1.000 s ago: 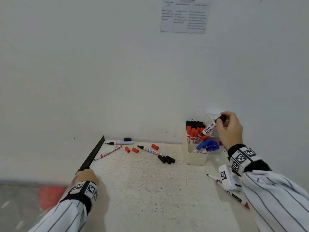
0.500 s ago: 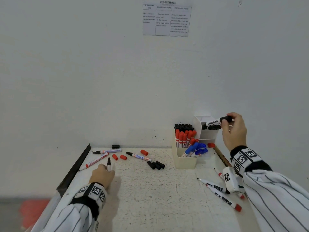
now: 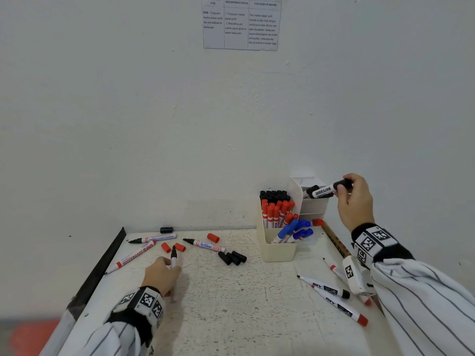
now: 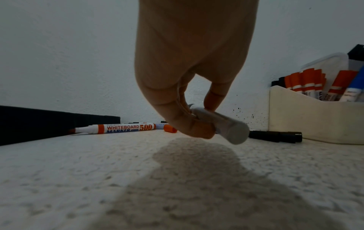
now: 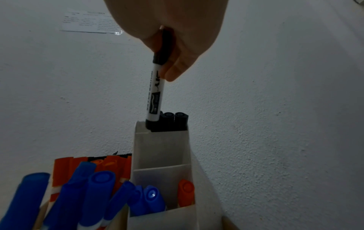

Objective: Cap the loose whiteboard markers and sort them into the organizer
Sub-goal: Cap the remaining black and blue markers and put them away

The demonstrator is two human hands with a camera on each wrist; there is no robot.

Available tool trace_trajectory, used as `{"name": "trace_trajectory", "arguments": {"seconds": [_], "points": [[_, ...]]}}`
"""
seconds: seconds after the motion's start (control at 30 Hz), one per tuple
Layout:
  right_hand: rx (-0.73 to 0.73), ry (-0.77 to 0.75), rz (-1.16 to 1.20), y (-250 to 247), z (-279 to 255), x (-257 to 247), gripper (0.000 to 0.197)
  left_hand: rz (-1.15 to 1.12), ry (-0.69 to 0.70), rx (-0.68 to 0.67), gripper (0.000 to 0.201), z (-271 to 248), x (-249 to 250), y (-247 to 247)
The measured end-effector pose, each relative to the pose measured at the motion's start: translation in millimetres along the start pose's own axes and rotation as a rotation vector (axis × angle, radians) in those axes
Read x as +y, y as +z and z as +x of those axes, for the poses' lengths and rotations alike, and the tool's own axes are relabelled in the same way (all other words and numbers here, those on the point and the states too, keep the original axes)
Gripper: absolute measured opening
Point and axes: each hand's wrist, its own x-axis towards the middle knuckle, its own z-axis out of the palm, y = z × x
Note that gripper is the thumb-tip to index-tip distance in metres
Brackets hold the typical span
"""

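Note:
My right hand [image 3: 345,187] [image 5: 167,62] grips a capped black marker [image 3: 324,190] [image 5: 154,95] by its cap. The marker's lower end sits in the back compartment of the cream organizer [image 3: 277,250] [image 5: 160,147], beside other black markers. Low over the table, my left hand [image 3: 168,268] [image 4: 204,119] pinches an uncapped black-tipped marker [image 3: 173,256] [image 4: 228,127]. Loose uncapped markers [image 3: 136,255] [image 3: 205,245] lie at the back left among red caps [image 3: 166,247] and black caps [image 3: 232,257]. More uncapped markers [image 3: 326,287] lie at the right.
The organizer's front compartments hold red and blue capped markers [image 3: 295,229]. A black strip [image 3: 102,268] runs along the table's left edge. The white wall stands right behind the table, and a wooden stick [image 3: 334,240] lies beside the organizer.
My left hand came in from the table's left edge and now holds an uncapped marker. My right hand has brought the capped black marker down into the back compartment.

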Motion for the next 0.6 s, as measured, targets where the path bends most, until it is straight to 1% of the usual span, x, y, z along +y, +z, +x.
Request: {"name": "trace_trajectory", "arguments": {"seconds": [0.13, 0.37, 0.5, 0.6], "points": [[-0.013, -0.02, 0.023, 4, 1, -4, 0.026, -0.009, 0.005, -0.001, 0.037, 4, 2, 2], [-0.03, -0.042, -0.056, 15, 13, -12, 0.028, -0.005, -0.008, -0.026, 0.037, 10, 3, 3], [-0.11, -0.078, -0.14, 17, 16, -20, 0.027, -0.001, -0.009, -0.023, 0.036, 12, 3, 3], [-0.142, -0.085, -0.17, 19, 18, -16, 0.026, 0.0, -0.007, -0.036, 0.037, 13, 4, 2]]}}
